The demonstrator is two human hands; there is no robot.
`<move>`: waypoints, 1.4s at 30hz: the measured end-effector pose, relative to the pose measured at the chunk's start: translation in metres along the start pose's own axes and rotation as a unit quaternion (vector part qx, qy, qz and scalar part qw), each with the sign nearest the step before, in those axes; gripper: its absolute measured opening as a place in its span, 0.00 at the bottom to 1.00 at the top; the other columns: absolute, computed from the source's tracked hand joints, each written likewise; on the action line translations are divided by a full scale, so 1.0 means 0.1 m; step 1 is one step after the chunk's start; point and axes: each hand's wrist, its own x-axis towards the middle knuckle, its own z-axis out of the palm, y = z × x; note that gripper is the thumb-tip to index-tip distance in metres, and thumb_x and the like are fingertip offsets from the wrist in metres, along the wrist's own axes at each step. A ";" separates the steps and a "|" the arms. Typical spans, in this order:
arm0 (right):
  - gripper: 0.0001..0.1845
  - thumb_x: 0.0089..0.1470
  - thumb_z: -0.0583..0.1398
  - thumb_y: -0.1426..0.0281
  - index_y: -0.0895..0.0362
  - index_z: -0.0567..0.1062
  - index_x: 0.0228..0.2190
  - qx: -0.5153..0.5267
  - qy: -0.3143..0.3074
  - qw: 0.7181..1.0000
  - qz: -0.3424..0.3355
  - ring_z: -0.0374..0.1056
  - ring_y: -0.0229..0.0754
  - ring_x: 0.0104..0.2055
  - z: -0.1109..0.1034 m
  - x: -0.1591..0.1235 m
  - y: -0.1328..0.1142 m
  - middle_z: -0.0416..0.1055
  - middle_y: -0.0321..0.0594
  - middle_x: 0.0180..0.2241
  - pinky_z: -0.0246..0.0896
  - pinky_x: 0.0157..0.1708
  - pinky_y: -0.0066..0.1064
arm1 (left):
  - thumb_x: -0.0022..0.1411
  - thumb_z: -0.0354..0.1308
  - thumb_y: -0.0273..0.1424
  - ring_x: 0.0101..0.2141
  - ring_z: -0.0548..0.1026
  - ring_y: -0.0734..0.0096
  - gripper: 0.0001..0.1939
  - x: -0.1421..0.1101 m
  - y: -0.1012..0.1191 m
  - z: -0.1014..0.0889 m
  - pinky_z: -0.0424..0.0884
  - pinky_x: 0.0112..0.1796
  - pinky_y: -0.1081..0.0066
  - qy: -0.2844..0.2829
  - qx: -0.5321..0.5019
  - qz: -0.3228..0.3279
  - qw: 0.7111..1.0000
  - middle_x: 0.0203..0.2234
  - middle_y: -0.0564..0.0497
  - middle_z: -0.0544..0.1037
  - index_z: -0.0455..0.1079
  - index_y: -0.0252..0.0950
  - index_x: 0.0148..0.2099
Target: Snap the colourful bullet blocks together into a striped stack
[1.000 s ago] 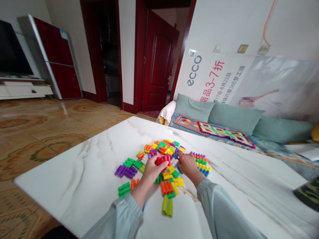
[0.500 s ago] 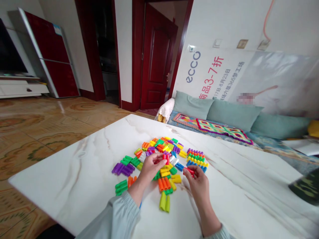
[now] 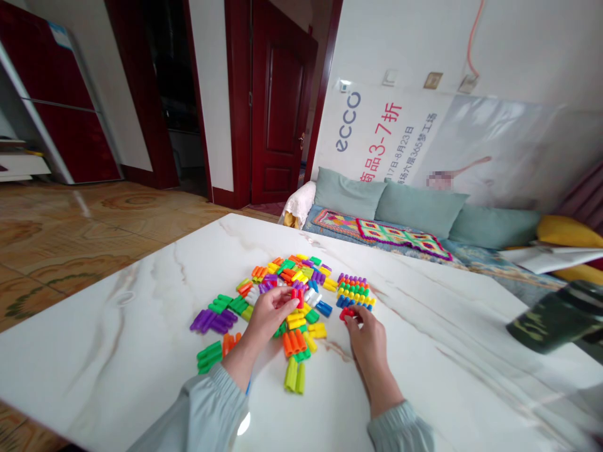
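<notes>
Between the thumb and fingers of my left hand (image 3: 271,307) is a red plastic tube block (image 3: 298,297), raised over the loose pile. My right hand (image 3: 367,333) pinches another red block (image 3: 347,312) at the near edge of an ordered array of blocks (image 3: 357,292). That array runs in rows of purple, orange, green, yellow and blue. The loose pile (image 3: 296,320) under and around my left hand mixes orange, green, yellow, white and purple blocks. Purple blocks (image 3: 213,321) lie left of it, and lime-green ones (image 3: 294,376) lie nearest me.
Everything rests on a white marbled table (image 3: 141,351). A camouflage-patterned cup or bottle (image 3: 556,317) stands at the right. Behind the table is a sofa with grey-green cushions (image 3: 419,207). A red door (image 3: 282,107) and a red fridge (image 3: 56,100) are further back.
My right hand has brought its red block against the near side of the ordered rows. My left hand still holds its red block. The whole view has swung to the right.
</notes>
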 end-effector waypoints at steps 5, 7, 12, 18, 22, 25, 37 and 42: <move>0.20 0.51 0.53 0.64 0.58 0.79 0.40 -0.011 0.004 1.000 -0.028 0.73 0.46 0.35 0.04 0.04 -0.01 0.78 0.47 0.38 0.67 0.39 0.37 | 0.44 0.71 0.33 0.34 0.80 0.64 0.20 0.01 -0.03 -0.01 0.74 0.37 0.70 -0.009 0.010 0.001 1.000 0.33 0.44 0.82 0.77 0.31 0.41; 0.21 0.51 0.52 0.64 0.59 0.79 0.40 -0.014 0.004 0.999 -0.033 0.73 0.46 0.36 0.05 0.05 -0.01 0.78 0.47 0.38 0.67 0.40 0.38 | 0.45 0.71 0.33 0.34 0.80 0.64 0.20 0.01 -0.03 -0.01 0.74 0.37 0.70 -0.012 0.015 0.003 1.000 0.33 0.44 0.82 0.77 0.31 0.42; 0.20 0.51 0.53 0.64 0.57 0.79 0.40 -0.016 0.022 0.999 -0.032 0.73 0.46 0.36 0.08 0.05 0.01 0.79 0.46 0.37 0.67 0.40 0.38 | 0.44 0.71 0.33 0.34 0.79 0.64 0.20 -0.02 0.01 0.01 0.74 0.37 0.69 0.006 0.020 -0.004 1.000 0.32 0.44 0.82 0.77 0.31 0.41; 0.20 0.52 0.53 0.62 0.56 0.77 0.40 -0.008 0.035 0.999 -0.025 0.73 0.46 0.35 0.09 0.05 0.03 0.78 0.44 0.35 0.67 0.38 0.37 | 0.43 0.72 0.34 0.35 0.80 0.63 0.21 -0.04 0.06 0.03 0.75 0.39 0.67 -0.004 0.006 -0.002 1.000 0.33 0.43 0.82 0.77 0.31 0.41; 0.17 0.54 0.54 0.62 0.58 0.76 0.39 0.002 0.064 0.997 -0.051 0.72 0.44 0.33 0.04 0.04 -0.02 0.76 0.45 0.35 0.67 0.36 0.36 | 0.44 0.72 0.34 0.35 0.79 0.63 0.21 -0.03 0.04 0.02 0.74 0.40 0.67 -0.010 0.020 0.001 1.000 0.33 0.43 0.82 0.77 0.31 0.42; 0.14 0.57 0.56 0.62 0.58 0.76 0.37 0.041 0.103 0.990 -0.089 0.69 0.40 0.30 0.01 -0.03 -0.17 0.74 0.44 0.36 0.66 0.33 0.33 | 0.49 0.69 0.33 0.36 0.79 0.62 0.18 -0.05 0.04 0.02 0.74 0.40 0.67 -0.030 0.065 0.022 0.997 0.35 0.43 0.82 0.78 0.32 0.43; 0.10 0.57 0.59 0.68 0.55 0.76 0.41 0.213 -0.080 0.962 -0.151 0.70 0.39 0.31 0.14 -0.28 -0.67 0.75 0.40 0.33 0.67 0.30 0.29 | 0.58 0.62 0.33 0.35 0.79 0.62 0.07 -0.15 0.06 0.06 0.73 0.40 0.66 -0.125 0.233 0.129 0.956 0.32 0.46 0.83 0.80 0.38 0.36; 0.07 0.58 0.58 0.69 0.56 0.75 0.38 0.220 -0.010 0.964 -0.147 0.70 0.41 0.36 0.13 -0.25 -0.61 0.73 0.41 0.35 0.67 0.34 0.31 | 0.61 0.57 0.29 0.40 0.77 0.62 0.08 -0.04 0.09 -0.14 0.70 0.46 0.62 0.072 0.374 0.231 0.895 0.36 0.47 0.81 0.78 0.38 0.39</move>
